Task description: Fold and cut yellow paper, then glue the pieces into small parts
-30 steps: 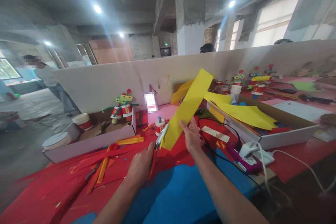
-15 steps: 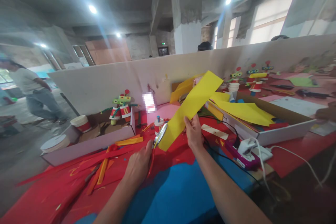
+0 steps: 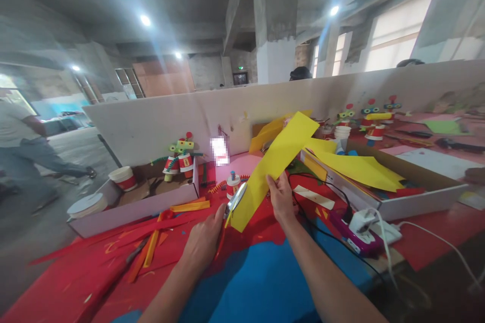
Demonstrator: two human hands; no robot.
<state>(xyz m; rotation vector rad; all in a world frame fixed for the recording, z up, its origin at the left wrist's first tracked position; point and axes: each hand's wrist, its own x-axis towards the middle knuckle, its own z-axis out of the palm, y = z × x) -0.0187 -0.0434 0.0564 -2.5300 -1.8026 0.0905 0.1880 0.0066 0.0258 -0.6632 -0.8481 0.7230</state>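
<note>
My right hand [image 3: 281, 196] pinches a wide strip of yellow paper [image 3: 275, 166] by its right edge, holding it slanted above the table. Scissors [image 3: 237, 199] with metal blades are in my left hand [image 3: 206, 234], its fingers wrapped round the handles. The blades lie along the strip's lower left edge, where a thin yellow sliver shows beside them. How far the blades are spread I cannot tell. Just behind the scissors stands a small paper-cup figure [image 3: 233, 181] with coiled paper arms.
At left, a white box [image 3: 140, 212] holds paper cups and cup figures. Another box [image 3: 420, 202] at right contains yellow sheets. A purple power strip [image 3: 356, 234] with cables lies near my right forearm. Red and orange paper strips [image 3: 151, 247] cover the left side. A low white partition [image 3: 170, 116] runs behind.
The strip and both hands sit slightly lower in view, and the thin sliver beside the blades shows more. The view has shifted a little; a person at far left has moved further left.
</note>
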